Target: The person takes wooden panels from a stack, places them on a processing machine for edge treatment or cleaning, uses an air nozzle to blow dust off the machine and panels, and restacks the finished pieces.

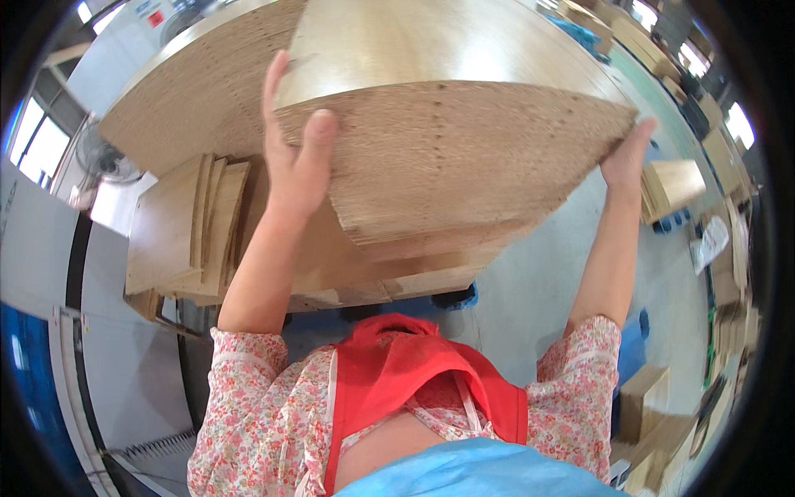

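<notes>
A thick stack of wooden boards (pixel 447 157) fills the upper middle, its layered edges and rows of small dark holes facing me. My left hand (pixel 296 166) grips its left corner, thumb on the front and fingers up along the side. Around the right corner, my right hand (pixel 625 157) is pressed against the edge; its fingertips are partly hidden. The boards' top face is smooth and shiny. Behind on the left rises another tall stack of boards (pixel 199 103). More wood lies below the stack between my hands.
Loose panels (pixel 178 224) lean at the left, near a fan (pixel 108 153) and a grey machine cabinet (pixel 124 331). A blue pallet (pixel 455 298) shows under the wood. Rightward on the floor stand a smaller board stack (pixel 672 186) and wooden pieces (pixel 644 402).
</notes>
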Tool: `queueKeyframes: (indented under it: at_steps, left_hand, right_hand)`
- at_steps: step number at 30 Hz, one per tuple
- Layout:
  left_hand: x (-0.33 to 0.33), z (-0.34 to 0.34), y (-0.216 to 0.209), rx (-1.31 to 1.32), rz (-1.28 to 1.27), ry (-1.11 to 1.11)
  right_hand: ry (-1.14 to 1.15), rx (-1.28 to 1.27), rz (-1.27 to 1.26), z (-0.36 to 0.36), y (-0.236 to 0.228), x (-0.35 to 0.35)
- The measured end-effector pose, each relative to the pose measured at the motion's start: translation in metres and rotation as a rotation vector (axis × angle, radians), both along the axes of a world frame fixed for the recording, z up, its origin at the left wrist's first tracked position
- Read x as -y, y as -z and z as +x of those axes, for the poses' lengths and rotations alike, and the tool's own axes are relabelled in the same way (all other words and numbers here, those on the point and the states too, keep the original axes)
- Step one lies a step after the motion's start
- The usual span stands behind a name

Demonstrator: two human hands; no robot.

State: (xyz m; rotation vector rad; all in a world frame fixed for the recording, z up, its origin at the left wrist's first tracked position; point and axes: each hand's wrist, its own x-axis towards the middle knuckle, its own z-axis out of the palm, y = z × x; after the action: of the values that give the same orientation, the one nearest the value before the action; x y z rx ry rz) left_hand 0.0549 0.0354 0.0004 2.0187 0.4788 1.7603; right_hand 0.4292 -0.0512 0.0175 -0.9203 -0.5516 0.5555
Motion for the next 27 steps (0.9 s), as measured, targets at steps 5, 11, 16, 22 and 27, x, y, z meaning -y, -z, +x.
queueKeyframes:
  at_steps: [5,11,16,22,27]
  left_hand:
    - [0.002,0.001,-0.001,0.004,-0.017,0.058]
    - [0.001,0.000,-0.004,-0.044,-0.012,0.062]
    - [0.000,-0.003,-0.004,-0.021,-0.025,0.085]
    - [-0.006,0.003,0.001,0.018,-0.009,0.042]
    - [-0.005,0.002,0.002,0.022,-0.033,0.047]
  right_hand:
    - [-0.077,0.270,0.007,0.015,0.016,-0.003]
    - [-0.002,0.176,0.043,0.006,0.014,-0.006]
    - [0.014,0.238,0.129,0.006,0.018,-0.008]
    - [0.037,0.199,0.129,0.003,0.015,-0.007]
    - [0.092,0.137,0.097,0.003,0.017,-0.005]
